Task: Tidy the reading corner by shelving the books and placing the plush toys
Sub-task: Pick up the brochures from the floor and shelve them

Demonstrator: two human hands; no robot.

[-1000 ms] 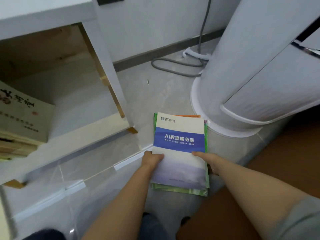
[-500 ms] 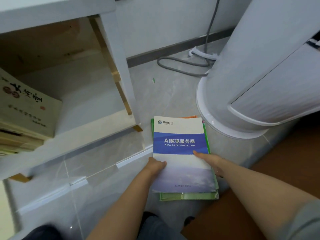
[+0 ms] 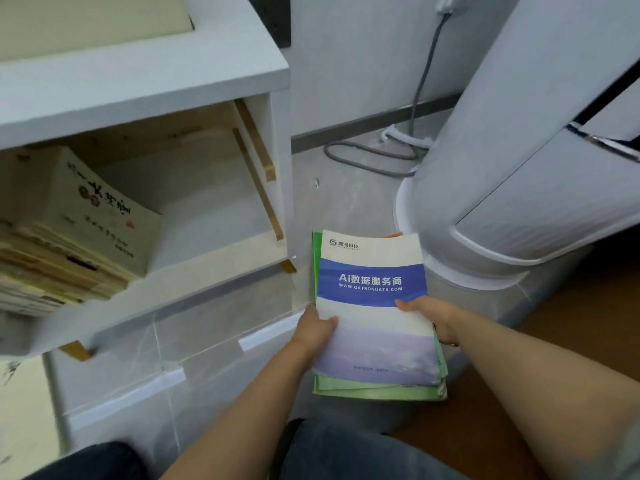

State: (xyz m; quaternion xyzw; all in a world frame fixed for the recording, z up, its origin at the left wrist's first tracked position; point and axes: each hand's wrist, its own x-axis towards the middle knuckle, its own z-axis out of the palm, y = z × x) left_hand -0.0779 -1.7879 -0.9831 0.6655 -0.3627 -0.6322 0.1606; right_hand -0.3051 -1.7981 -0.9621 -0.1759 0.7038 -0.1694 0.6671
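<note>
A white shelf unit (image 3: 145,74) fills the left side — cream books (image 3: 79,223) lie stacked in its open compartment. Just right of it, above the floor (image 3: 346,199), a small stack of booklets (image 3: 372,306) is gripped at its edges by the left hand (image 3: 313,332) and right hand (image 3: 427,315).

Both hands, left hand (image 3: 317,329) and right hand (image 3: 427,315), grip a stack of booklets (image 3: 375,317) beside the shelf (image 3: 221,258).

My single head-worn camera looks steeply down from close above the floor (image 3: 221,327), facing the low shelf (image 3: 145,74) and wall.
</note>
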